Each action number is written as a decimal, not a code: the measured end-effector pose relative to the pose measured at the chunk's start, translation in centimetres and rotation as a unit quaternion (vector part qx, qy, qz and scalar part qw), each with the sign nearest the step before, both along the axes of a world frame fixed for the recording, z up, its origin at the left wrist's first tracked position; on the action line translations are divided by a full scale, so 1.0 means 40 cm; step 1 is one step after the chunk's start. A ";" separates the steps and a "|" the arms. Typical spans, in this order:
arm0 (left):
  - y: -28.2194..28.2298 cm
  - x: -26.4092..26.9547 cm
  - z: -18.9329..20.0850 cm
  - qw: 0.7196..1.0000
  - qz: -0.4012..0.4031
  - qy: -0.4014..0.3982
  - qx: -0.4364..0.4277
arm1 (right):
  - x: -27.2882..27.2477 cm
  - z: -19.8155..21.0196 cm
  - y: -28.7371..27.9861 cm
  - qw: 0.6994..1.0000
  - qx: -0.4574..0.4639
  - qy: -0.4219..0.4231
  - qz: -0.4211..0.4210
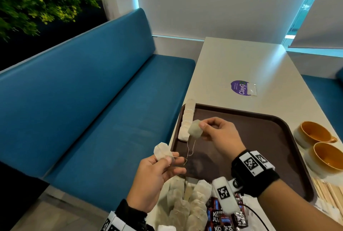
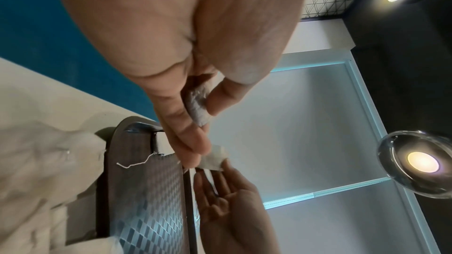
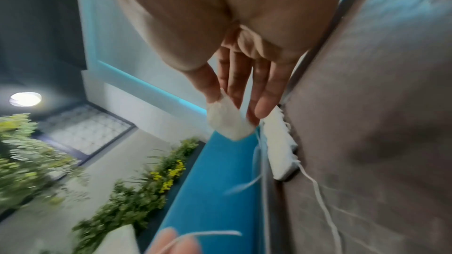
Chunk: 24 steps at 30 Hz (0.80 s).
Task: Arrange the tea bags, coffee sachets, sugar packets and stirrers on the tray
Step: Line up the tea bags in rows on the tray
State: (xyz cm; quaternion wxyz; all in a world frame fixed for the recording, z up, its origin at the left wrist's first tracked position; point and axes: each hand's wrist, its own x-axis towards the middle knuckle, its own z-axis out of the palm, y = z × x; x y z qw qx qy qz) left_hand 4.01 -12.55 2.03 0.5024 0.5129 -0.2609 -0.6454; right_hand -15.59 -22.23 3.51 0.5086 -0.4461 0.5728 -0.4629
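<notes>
Left hand point(image 1: 152, 180) pinches one tea bag point(image 1: 162, 151); right hand point(image 1: 220, 138) pinches another point(image 1: 194, 129). Purple sticker point(image 1: 239, 87), 12 o'clock of tray point(image 1: 269, 138), reads "ClayG". Two cups point(image 1: 313, 134) at 3 o'clock.

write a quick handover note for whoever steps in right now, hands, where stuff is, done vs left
Left hand: pinches one tea bag beside the tray's near left corner.
Right hand: pinches a second tea bag above the tray. Thin strings hang between the two bags and look tangled.
Done: a row of tea bags lies along the tray's left edge.
Left: the tea bag pile and coffee sachets at the near edge, the stirrers right of the tray. No sugar packets clearly seen. Two cups stand to the right.
</notes>
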 end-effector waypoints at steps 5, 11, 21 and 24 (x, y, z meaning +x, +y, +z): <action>0.002 0.005 -0.003 1.000 -0.008 -0.009 0.006 | 0.028 -0.074 -0.045 0.991 0.098 0.040 0.081; 0.003 0.018 -0.005 1.000 -0.003 -0.020 0.020 | 0.068 -0.114 -0.073 0.972 0.102 0.151 0.148; 0.005 0.034 -0.014 0.999 -0.003 -0.036 0.023 | 0.081 -0.130 -0.127 0.969 0.110 0.192 0.106; 0.003 0.038 -0.016 0.999 -0.002 -0.045 0.020 | 0.081 -0.139 -0.133 0.970 0.104 0.196 0.095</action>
